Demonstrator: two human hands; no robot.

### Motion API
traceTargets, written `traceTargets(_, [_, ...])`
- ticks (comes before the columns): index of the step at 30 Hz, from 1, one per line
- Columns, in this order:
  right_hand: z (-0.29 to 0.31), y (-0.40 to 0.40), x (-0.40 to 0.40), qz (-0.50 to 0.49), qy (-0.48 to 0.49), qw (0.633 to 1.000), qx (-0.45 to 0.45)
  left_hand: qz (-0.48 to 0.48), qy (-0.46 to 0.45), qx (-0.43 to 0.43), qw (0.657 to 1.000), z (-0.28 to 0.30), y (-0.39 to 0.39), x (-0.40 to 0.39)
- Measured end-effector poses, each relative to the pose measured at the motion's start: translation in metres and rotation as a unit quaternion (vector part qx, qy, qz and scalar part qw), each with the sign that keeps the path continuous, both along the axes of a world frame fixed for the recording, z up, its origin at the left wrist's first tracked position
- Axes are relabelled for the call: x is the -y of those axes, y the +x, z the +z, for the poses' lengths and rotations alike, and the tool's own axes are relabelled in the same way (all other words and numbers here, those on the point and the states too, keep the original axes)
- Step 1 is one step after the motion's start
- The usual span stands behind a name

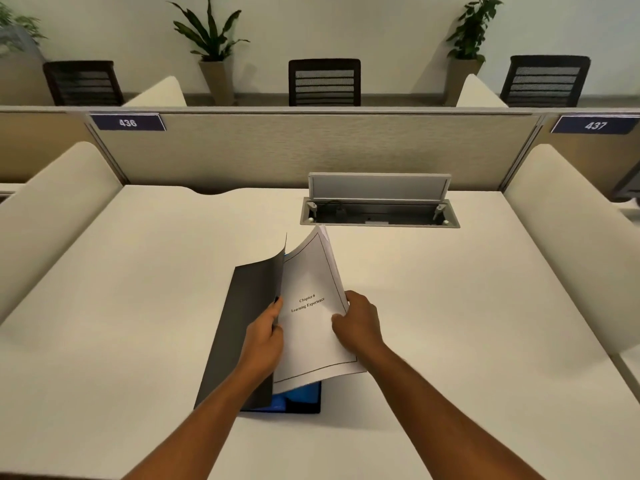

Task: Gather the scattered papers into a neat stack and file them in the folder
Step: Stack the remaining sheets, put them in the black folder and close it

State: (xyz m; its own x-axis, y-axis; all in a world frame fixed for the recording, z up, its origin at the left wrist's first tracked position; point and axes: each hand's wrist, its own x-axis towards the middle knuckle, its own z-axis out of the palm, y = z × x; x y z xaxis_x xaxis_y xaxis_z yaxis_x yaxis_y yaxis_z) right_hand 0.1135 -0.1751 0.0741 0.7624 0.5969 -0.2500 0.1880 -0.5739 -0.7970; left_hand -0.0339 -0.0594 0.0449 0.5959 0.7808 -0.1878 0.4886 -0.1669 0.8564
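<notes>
both hands [266, 336] clasping papers [311, 317] over folder [242, 327]

The bench [450, 306] was seen as a pale, cream-coloured surface bounded by a fabric partition at the far edge. A cable hatch [379, 211] was set into it toward the back, right of centre, with its grey lid raised. Near the middle a folder [239, 327] lay directly on the surface, its dark cover lifted.
</notes>
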Motion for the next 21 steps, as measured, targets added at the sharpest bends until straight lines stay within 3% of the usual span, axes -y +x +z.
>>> traceTargets(7, [-0.010, -0.017, -0.007, -0.009, -0.002, 1.000, 0.019, 0.015, -0.031, 0.001, 0.999, 0.004, 0.002, -0.002])
traceTargets(21, [-0.028, -0.046, -0.036, -0.029, 0.029, 0.996, -0.084, 0.014, -0.046, 0.001, 0.999, 0.024, 0.023, 0.019])
